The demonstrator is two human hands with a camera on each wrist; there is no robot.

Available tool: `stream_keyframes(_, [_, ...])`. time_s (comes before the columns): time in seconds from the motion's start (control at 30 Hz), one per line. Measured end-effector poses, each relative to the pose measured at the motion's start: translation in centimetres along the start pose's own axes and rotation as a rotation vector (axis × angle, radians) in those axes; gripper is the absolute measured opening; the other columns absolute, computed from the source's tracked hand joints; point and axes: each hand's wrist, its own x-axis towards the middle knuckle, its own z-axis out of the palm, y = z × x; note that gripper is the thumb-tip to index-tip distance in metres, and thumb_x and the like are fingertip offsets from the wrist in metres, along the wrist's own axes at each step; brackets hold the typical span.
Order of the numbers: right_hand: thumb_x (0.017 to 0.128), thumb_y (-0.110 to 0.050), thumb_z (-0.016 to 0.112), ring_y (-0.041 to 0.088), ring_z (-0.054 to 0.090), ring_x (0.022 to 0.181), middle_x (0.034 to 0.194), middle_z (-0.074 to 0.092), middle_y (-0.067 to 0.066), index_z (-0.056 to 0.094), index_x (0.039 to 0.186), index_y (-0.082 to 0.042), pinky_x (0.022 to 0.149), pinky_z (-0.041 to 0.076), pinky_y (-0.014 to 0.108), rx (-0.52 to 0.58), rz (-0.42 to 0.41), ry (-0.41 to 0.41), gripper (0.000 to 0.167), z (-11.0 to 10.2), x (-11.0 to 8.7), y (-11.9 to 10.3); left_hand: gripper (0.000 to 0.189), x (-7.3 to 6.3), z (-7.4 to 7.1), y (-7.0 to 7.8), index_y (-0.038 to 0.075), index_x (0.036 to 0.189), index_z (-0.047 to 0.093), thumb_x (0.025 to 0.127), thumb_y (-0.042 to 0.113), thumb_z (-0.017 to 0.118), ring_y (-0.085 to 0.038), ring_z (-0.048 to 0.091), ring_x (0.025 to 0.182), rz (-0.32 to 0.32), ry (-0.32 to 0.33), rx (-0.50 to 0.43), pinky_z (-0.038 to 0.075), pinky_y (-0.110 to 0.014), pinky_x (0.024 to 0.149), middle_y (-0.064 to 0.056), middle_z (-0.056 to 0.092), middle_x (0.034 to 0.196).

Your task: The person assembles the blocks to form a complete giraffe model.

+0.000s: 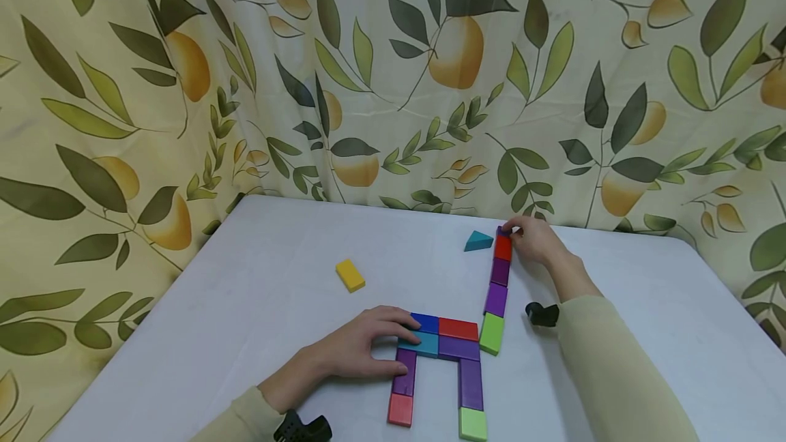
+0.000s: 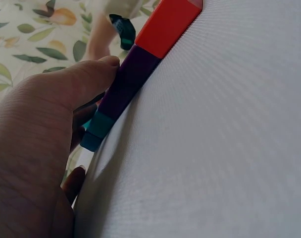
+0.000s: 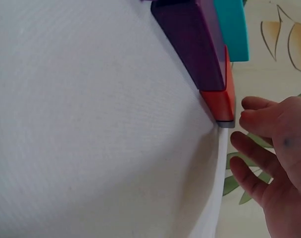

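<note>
My left hand [image 1: 353, 343] rests at the left of a flat figure of coloured blocks. Its fingertips lie on the blue block [image 1: 425, 322] and teal block [image 1: 426, 344], and its thumb touches a purple block [image 1: 404, 372]. The left wrist view shows that thumb against a purple block [image 2: 128, 74] beside a red one [image 2: 168, 29]. At the table's far edge my right hand [image 1: 537, 241] has its fingertips by a small, mostly covered dark blue block [image 1: 502, 230], the end of a slanting column. In the right wrist view its fingers [image 3: 262, 116] look loosely bent beside the column's end.
Below the blue block, the column has a red block [image 1: 503, 247], purple blocks [image 1: 496, 299] and a lime-green block [image 1: 492, 333]. A teal triangular block [image 1: 478, 241] lies left of it. A yellow block [image 1: 351, 275] sits apart. A patterned curtain [image 1: 393, 121] hangs behind the table.
</note>
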Motion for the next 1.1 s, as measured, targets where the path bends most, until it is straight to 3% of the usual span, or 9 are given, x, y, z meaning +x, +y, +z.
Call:
stream_keyframes(0.23, [0.099,-0.004,0.056,0.045,0.052,0.115,0.124,0.058,0.028,0.062,0.131,0.002,0.095,0.049,0.056,0.038,-0.038,0.019,0.033,-0.2,-0.3,-1.7,0.038,0.0,-0.1,0.0,0.023,0.128,0.069,0.091,0.031,0.076,-0.011,0.039,0.139,0.002,-0.003,0.0,0.034,-0.041,0.115,0.011,0.053,0.143])
stream_keyframes(0.6, [0.093,0.0,0.065,0.04,0.058,0.107,0.127,0.06,0.025,0.062,0.134,0.002,0.091,0.052,0.054,0.017,-0.223,-0.079,0.041,1.1,0.0,-4.2,0.038,0.1,-0.3,0.0,0.024,0.128,0.069,0.092,0.032,0.076,-0.011,0.039,0.138,0.0,-0.001,-0.004,0.034,-0.041,0.114,0.011,0.053,0.143])
stream_keyframes(0.9, [0.095,0.004,0.063,0.04,0.059,0.112,0.128,0.062,0.025,0.065,0.13,-0.001,0.099,0.047,0.056,-0.019,-0.198,-0.061,0.036,2.3,0.0,-4.4,0.038,0.0,-0.1,0.1,0.025,0.128,0.069,0.092,0.033,0.076,-0.011,0.039,0.138,-0.012,-0.006,-0.011,0.034,-0.042,0.114,0.012,0.052,0.143])
stream_keyframes(1.1, [0.096,0.003,0.063,0.04,0.059,0.11,0.123,0.063,0.023,0.064,0.129,-0.001,0.096,0.05,0.056,0.0,-0.206,0.011,0.033,1.2,-0.3,-4.6,0.038,0.0,0.0,0.2,0.024,0.128,0.069,0.092,0.032,0.076,-0.011,0.04,0.138,-0.003,-0.002,-0.017,0.035,-0.042,0.114,0.011,0.053,0.143])
